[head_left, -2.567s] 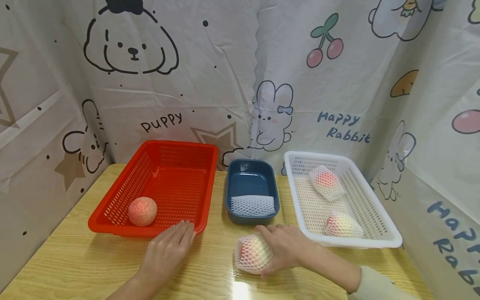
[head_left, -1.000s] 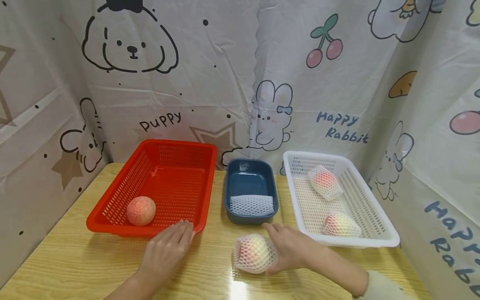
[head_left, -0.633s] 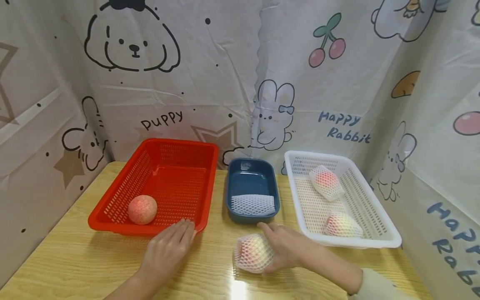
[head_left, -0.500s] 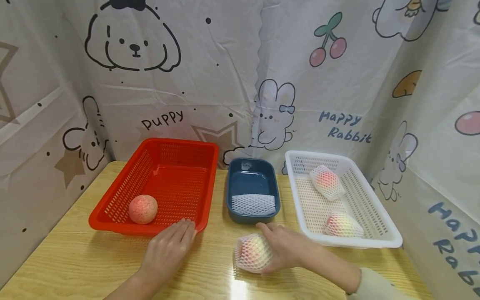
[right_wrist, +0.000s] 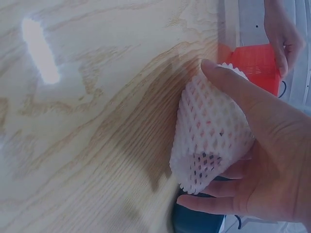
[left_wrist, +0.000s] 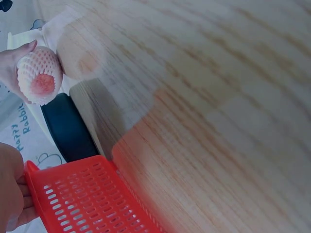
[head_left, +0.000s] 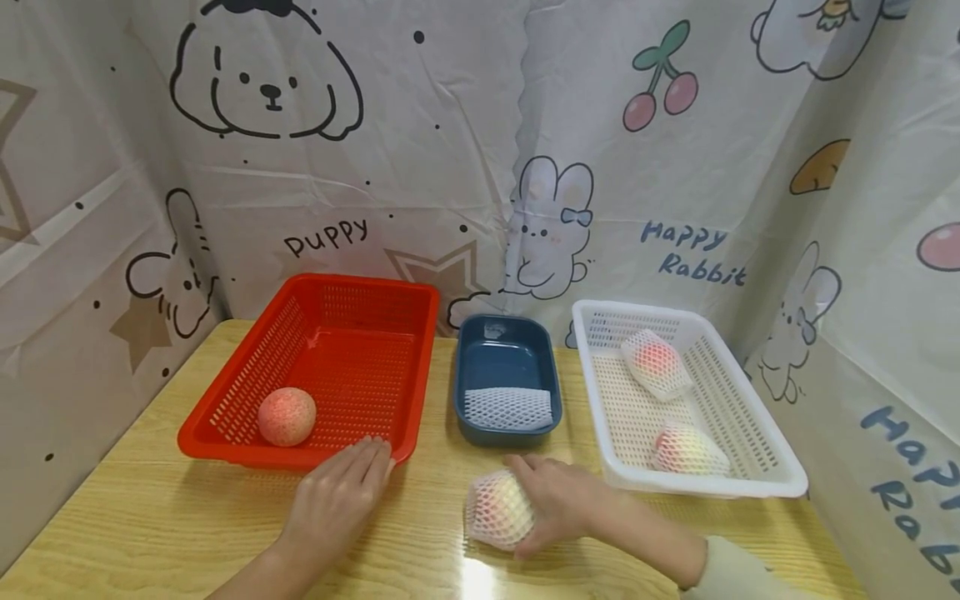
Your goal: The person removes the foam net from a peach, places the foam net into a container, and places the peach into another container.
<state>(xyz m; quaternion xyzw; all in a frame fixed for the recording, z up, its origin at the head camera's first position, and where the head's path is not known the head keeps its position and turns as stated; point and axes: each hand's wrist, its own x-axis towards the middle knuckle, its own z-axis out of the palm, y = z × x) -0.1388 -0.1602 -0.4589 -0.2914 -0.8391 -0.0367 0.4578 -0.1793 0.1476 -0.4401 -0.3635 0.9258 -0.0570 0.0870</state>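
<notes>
My right hand holds a red-and-yellow peach in a white foam net, low at the front middle of the table. In the right wrist view the thumb lies along one side of the foam net and the fingers reach round its other side; the net's end gapes toward the camera. At the red basket's front right corner, my left hand grips the rim, its fingers over the edge. Inside that basket sits a bare pinkish peach.
Between the baskets stands a dark blue tray with a flat white foam net in it. The white basket on the right bears two netted peaches. A printed curtain closes off the back and sides.
My right hand has shifted a little to the left, closer round the netted peach, which has turned slightly. The left hand stays at the red basket's rim.
</notes>
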